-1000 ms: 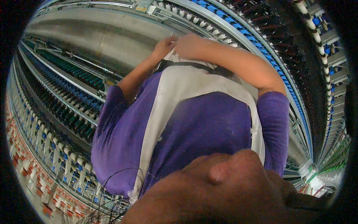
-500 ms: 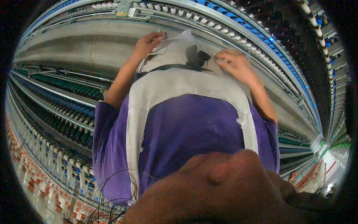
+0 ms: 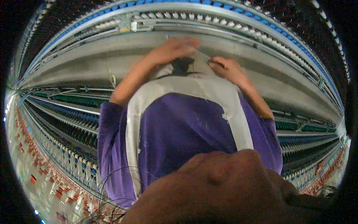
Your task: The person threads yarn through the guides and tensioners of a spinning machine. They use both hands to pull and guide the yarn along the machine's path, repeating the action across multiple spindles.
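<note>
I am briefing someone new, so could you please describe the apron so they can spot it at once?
Find the purple shirt in the middle of the picture. Over it arches the apron, its two wide straps running down the picture. Its pale cream cloth sets it apart from the purple around it.

Left hand [image 3: 174,49] left of right hand [image 3: 228,68], bobbins [image 3: 191,17] beyond
</note>
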Demonstrator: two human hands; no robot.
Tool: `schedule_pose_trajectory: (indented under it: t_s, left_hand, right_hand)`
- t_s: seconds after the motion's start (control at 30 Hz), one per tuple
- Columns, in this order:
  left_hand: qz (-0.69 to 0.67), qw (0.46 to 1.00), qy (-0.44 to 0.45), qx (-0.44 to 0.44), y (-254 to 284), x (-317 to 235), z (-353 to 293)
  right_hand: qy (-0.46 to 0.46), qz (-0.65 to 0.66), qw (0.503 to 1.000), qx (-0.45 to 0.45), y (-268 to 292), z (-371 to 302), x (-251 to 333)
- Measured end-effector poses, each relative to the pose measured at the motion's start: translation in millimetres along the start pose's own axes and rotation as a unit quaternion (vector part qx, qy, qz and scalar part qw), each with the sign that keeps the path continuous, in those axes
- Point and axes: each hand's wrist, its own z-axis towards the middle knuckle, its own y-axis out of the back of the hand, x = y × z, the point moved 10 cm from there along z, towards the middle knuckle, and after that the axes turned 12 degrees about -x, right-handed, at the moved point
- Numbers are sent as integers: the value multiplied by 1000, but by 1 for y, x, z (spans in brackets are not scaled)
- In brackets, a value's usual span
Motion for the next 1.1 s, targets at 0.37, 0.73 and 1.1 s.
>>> schedule_pose_trajectory:
  t_s: [0.37,0.73,1.1]
  left_hand:
    - [52,997,-11,49,20,15,8]
    - [-1,988,-17,154,44,10,19]
    - [-163,984,-67,-11,112,-32,79]
  right_hand:
    - [83,-131,982,-110,-10,26,65]
    - [311,-375,820,-301,-20,-57,131]
    - [94,221,851,-467,14,96,84]
